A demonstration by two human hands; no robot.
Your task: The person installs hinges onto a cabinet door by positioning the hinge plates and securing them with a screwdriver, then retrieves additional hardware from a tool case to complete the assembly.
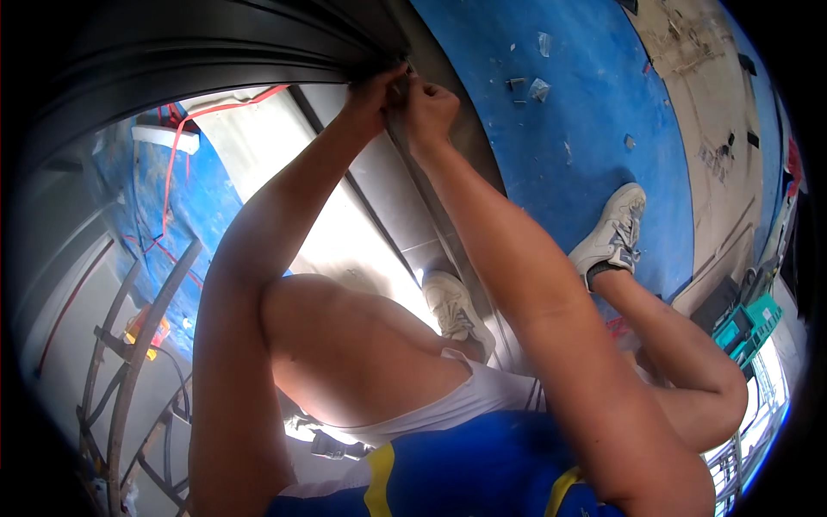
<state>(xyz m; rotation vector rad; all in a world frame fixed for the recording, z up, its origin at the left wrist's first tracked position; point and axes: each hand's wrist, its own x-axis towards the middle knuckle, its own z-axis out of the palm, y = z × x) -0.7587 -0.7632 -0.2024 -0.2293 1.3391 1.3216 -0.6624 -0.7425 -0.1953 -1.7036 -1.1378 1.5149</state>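
At the edge of a dark ridged panel (pixel 215 47), which looks like a door, both my arms reach up and forward. My left hand (pixel 370 101) is closed against that edge, its fingertips mostly in shadow. Right beside it, my right hand (pixel 431 109) is curled with thumb and forefinger pinched together. Whatever sits between the fingers of either hand is too small and dark to name. Behind my hands runs a dark frame strip (pixel 465 116), meeting the panel where my fingertips are.
Blue floor covering (pixel 534 164) lies to the right, with small clear plastic bags (pixel 540 90) and loose bits on it. Brown board (pixel 689 112) borders it. A teal case (pixel 749 327) is at the right. A metal ladder-like frame (pixel 129 370) stands left, near a red cord (pixel 177 138).
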